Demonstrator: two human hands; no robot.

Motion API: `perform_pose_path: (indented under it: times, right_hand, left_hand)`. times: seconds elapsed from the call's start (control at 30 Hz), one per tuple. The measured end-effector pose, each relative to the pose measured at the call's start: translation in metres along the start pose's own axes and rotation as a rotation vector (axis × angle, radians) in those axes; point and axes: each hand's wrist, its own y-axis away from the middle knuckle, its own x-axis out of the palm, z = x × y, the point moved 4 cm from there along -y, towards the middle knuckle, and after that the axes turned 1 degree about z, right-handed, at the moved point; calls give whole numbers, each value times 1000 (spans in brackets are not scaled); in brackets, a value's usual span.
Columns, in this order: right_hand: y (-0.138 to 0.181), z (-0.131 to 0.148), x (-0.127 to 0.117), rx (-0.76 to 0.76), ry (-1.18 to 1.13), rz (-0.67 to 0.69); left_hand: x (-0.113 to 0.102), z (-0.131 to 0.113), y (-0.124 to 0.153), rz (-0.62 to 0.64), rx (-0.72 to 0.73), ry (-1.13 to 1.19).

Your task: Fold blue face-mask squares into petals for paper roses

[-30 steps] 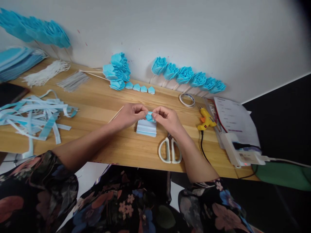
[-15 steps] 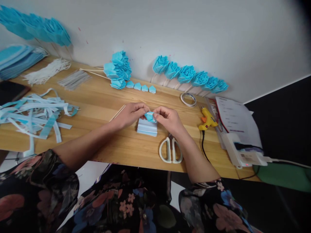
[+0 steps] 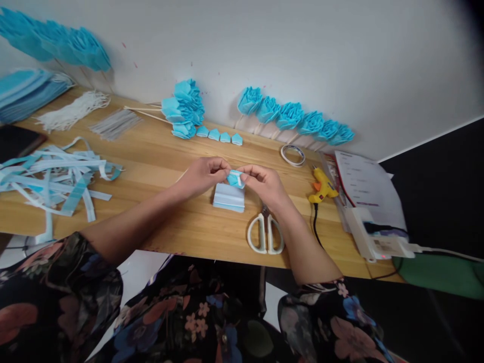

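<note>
My left hand (image 3: 204, 175) and my right hand (image 3: 262, 182) meet over the middle of the wooden table (image 3: 151, 166). Both pinch a small folded blue paper piece (image 3: 235, 178) between thumb and fingers. Just under it lies a small stack of pale blue paper pieces (image 3: 228, 197). White-handled scissors (image 3: 265, 233) lie near my right wrist. A thin wooden stick (image 3: 181, 176) shows partly behind my left hand.
Blue paper flowers (image 3: 295, 117) line the wall, with more on sticks (image 3: 183, 108) and several small folded pieces (image 3: 219, 135). Cut paper strips (image 3: 53, 174) lie left. A tape roll (image 3: 292, 154), yellow glue gun (image 3: 321, 185), papers (image 3: 365, 186) and a power strip (image 3: 372, 239) sit right.
Both hands have lifted the folded blue piece slightly and turned it between the fingertips. Everything else on the table has stayed put.
</note>
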Motion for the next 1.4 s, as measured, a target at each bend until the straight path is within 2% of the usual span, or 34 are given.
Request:
perform_pose_path:
  times: [0.2,0.4,0.7,0.87,0.97,1.2,1.4]
  right_hand:
    - [0,3,-4,-4,42,-41]
    - [0,-1,-3,-6,16,-23]
    - [1,2,5,20,-1,143]
    - [0,2,0,-33,14,31]
    - [-2,-1,-1,-32,15,-1]
    - [-1,0,1,25,-91,5]
    - [0,-2,3,25,-133,19]
  left_hand:
    - [-1,-4,0,-12,-12,7]
    - [-2,-4,0,-33,-2,0]
    - [0,-2,-1,-40,19,71]
    - [2,1,0,5,17,101]
    - [1,0,-1,-13,13,157]
    - [-4,-3,-1,-143,-10,358]
    - [-5,0,-2,-165,-25,402]
